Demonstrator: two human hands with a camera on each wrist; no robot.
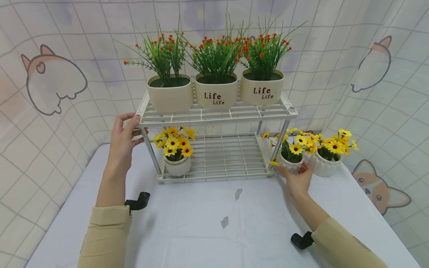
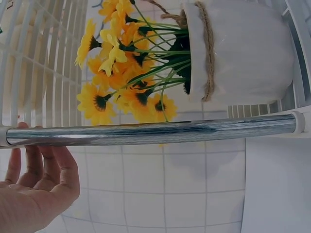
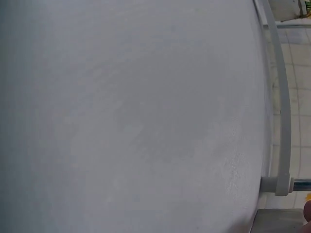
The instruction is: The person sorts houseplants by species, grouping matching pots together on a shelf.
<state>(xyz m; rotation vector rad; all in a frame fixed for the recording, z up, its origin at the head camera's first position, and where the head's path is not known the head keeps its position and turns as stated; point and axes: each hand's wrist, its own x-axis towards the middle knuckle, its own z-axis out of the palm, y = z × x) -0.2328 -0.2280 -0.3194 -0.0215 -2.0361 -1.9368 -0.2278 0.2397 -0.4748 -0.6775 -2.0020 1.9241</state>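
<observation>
A white two-tier wire rack stands on the table. My left hand grips its upper left corner, thumb at the shelf edge and fingers by the metal post. To the right of the rack, my right hand holds a small white pot of yellow artificial flowers low on its body, thumb and fingers on either side. Another white pot of yellow flowers sits at the left of the lower shelf; the left wrist view shows twine round this pot. The right wrist view mostly shows tablecloth.
Three cream pots with red-flowered grass, the left one, the middle one and the right one, line the top shelf. A further yellow-flowered pot stands right of the held one. Behind hangs a checked curtain.
</observation>
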